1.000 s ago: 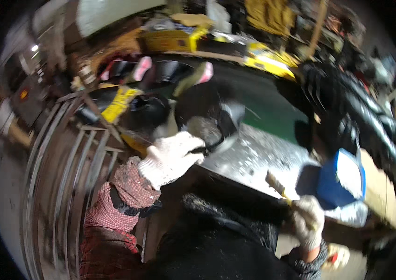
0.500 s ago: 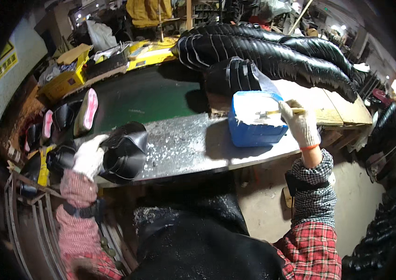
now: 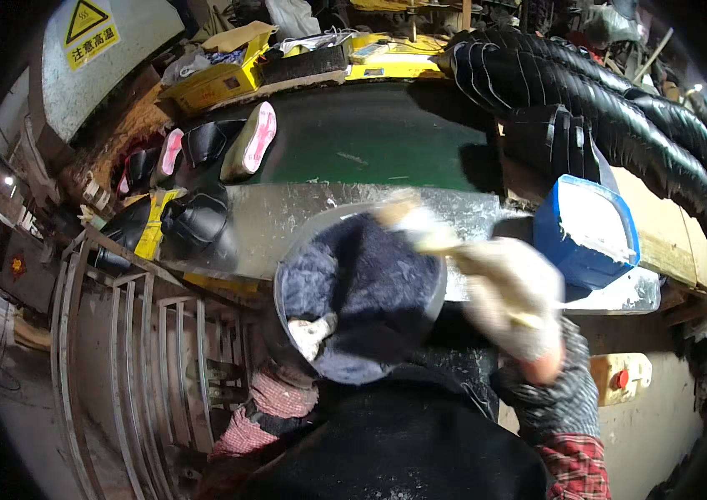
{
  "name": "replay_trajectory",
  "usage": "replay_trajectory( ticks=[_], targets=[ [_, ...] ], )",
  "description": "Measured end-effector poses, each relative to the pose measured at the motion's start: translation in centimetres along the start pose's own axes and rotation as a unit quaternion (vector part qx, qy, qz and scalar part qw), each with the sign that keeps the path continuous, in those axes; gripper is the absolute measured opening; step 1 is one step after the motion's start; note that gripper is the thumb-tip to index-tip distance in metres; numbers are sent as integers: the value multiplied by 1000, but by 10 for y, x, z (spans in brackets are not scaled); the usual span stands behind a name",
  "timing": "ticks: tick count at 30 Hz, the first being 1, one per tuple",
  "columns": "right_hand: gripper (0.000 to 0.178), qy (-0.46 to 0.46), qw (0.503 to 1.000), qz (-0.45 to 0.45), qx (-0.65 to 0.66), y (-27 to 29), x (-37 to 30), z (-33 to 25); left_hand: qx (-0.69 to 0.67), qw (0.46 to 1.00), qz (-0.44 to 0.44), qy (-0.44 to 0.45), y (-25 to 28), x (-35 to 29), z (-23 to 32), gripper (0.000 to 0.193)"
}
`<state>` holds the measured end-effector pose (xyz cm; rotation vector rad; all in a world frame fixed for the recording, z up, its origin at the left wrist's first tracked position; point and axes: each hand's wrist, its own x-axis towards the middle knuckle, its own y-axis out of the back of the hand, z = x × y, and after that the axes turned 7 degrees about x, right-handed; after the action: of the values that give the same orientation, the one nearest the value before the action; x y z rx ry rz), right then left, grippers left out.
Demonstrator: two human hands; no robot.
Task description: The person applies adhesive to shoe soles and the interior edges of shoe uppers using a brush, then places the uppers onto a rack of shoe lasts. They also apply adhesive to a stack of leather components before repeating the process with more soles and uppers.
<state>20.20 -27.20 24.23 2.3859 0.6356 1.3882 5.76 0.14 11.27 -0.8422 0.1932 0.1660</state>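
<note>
A black, tube-shaped boot upper (image 3: pixel 387 275) with dark blue fleece lining is held up in front of me, its opening toward me. The gloved fingers of my left hand (image 3: pixel 310 335) show inside that opening, closed on its wall; the rest of the hand is hidden behind it. My right hand (image 3: pixel 513 292), in a white glove and smeared by motion, grips a brush (image 3: pixel 424 229) with a pale yellow handle. The brush's whitish bristles are over the far right rim of the upper; whether they touch it I cannot tell. To the right, a blue tub (image 3: pixel 566 250) holds thick white paste.
On the green bench top (image 3: pixel 353 133), at its left, stand pink-and-white soled shoe forms (image 3: pixel 249 142) and black uppers. Long rows of stacked black pieces (image 3: pixel 604 117) lie at the back right. A metal rack (image 3: pixel 128 358) stands at the lower left, a white jerrycan (image 3: pixel 612 392) at the right.
My left hand has brought the black upper from the bench toward me and turned its opening my way. My right hand has taken the brush from the tub to the upper. The view has swung left.
</note>
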Motion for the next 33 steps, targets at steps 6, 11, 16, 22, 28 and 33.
replay_trajectory(
  ticks=[6, 11, 16, 22, 28, 33],
  targets=[
    [24, -337, 902, 84, 257, -37, 2, 45, -16, 999, 20, 29, 23, -7, 4, 43],
    [27, -378, 868, 111, 303, -18, -45, 30, -31, 999, 14, 34, 26, 3, 10, 42],
    [15, -44, 999, 28, 16, -69, 57, 22, -34, 999, -15, 30, 21, 22, 3, 41],
    [26, 19, 961, -129, 245, -86, 42, -59, 55, 998, -35, 14, 11, 20, 28, 40],
    [24, -190, 873, -221, 391, -20, -24, -22, 236, 970, -26, -41, 8, 5, 78, 39],
    [27, -272, 861, 107, 415, -12, -20, -68, 298, 953, -37, -48, 6, 6, 69, 38]
  ],
)
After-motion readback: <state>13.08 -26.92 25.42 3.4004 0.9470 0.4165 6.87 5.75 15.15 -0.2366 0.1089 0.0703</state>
